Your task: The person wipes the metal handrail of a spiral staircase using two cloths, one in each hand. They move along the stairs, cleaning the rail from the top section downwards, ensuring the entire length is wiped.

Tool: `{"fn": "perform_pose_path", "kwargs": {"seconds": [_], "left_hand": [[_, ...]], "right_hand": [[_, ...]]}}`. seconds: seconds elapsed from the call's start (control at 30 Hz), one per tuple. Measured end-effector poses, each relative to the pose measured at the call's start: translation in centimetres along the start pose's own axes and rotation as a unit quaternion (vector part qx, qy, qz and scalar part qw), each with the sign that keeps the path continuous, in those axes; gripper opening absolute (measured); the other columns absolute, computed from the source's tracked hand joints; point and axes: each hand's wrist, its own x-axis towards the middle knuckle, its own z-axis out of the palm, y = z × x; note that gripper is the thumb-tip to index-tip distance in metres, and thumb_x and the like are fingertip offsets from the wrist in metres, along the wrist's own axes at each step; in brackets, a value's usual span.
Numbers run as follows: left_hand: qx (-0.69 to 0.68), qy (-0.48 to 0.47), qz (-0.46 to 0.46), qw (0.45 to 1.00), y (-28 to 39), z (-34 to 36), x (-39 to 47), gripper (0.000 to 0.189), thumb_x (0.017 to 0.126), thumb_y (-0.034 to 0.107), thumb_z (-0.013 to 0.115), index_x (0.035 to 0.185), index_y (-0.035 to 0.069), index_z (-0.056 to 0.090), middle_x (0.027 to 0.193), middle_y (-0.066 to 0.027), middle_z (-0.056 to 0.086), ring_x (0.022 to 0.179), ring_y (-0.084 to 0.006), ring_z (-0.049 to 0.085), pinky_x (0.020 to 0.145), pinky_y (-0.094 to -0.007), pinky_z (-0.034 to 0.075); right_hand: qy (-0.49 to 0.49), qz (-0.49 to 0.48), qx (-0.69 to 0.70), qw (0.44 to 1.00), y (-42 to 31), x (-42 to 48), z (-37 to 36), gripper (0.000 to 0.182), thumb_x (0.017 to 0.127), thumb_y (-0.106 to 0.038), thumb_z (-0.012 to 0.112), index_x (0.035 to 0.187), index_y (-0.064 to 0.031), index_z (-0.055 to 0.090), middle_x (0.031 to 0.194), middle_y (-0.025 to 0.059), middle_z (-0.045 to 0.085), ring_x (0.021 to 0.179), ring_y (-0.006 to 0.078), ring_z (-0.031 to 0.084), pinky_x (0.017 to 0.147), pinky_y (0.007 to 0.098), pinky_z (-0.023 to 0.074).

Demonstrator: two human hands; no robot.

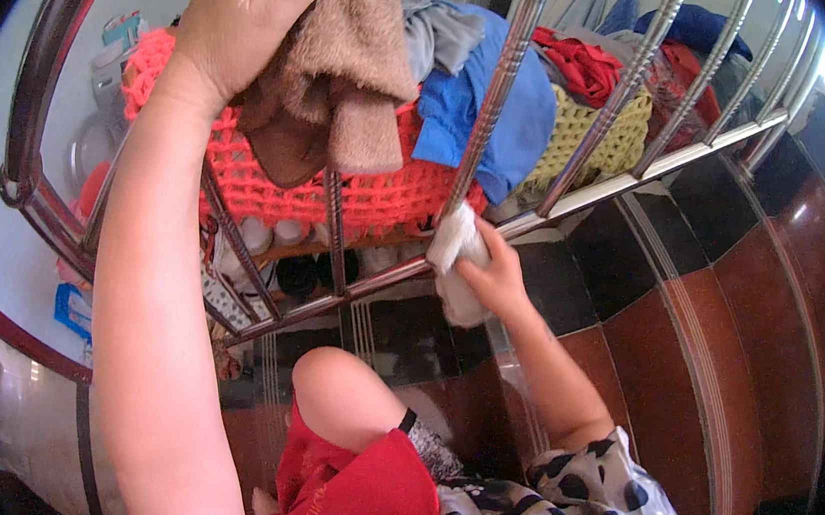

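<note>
Near the top of the view, my left hand (pixel 231 39) grips a brown plush cloth (pixel 353 52), which hangs in folds at the metal railing. Its fingertips are hidden behind the cloth. Lower down, my right hand (pixel 493 271) holds a white cloth (pixel 456 241) wrapped against the foot of a shiny metal baluster (pixel 500 90). The cloth touches the baluster just where it meets the bottom rail (pixel 573 203).
Behind the bars lie a coral openwork crocheted cover (pixel 285 195), a blue cloth (pixel 518 111), a yellow knit (pixel 588 133) and a red garment (pixel 581 66). Shoes (pixel 289 231) sit beneath. A bent knee (pixel 344 393) rests above the dark and brown tiled floor (pixel 641 354).
</note>
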Motion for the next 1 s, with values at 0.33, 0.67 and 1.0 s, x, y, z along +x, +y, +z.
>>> {"fn": "perform_pose_path", "kwargs": {"seconds": [0.33, 0.67, 1.0], "left_hand": [[0.010, -0.014, -0.033, 0.999, -1.8, -0.6, -0.2, 0.035, 0.085, 0.029, 0.058, 0.106, 0.001, 0.058, 0.101, -0.0057, 0.061, 0.095, -0.0148, 0.056, 0.086, -0.0286, 0.042], [-0.007, -0.025, -0.055, 0.998, -1.4, -0.5, 0.0, 0.037, 0.084, 0.030, 0.058, 0.106, 0.001, 0.057, 0.100, -0.0047, 0.061, 0.094, -0.0138, 0.055, 0.085, -0.0284, 0.043], [0.043, -0.008, -0.034, 0.998, -1.2, -0.3, -0.1, 0.043, 0.082, 0.041, 0.058, 0.102, 0.003, 0.061, 0.095, -0.0093, 0.065, 0.090, -0.0190, 0.060, 0.083, -0.0303, 0.044]], "right_hand": [[0.309, -0.289, 0.190, 0.886, -14.7, 10.8, -16.9, 0.031, 0.082, -0.015, 0.055, 0.109, -0.0004, 0.054, 0.101, 0.0110, 0.059, 0.089, 0.0196, 0.057, 0.080, 0.0300, 0.0452], [0.290, -0.172, -0.035, 0.941, -19.0, 20.9, -21.7, 0.042, 0.070, -0.020, 0.066, 0.104, 0.0010, 0.055, 0.093, 0.0116, 0.062, 0.079, 0.0213, 0.061, 0.069, 0.0336, 0.0502], [0.107, -0.039, -0.185, 0.976, -2.5, 5.7, -11.6, 0.051, 0.068, -0.013, 0.065, 0.114, -0.0037, 0.046, 0.103, 0.0190, 0.058, 0.098, 0.0346, 0.056, 0.085, 0.0393, 0.0434]]}}
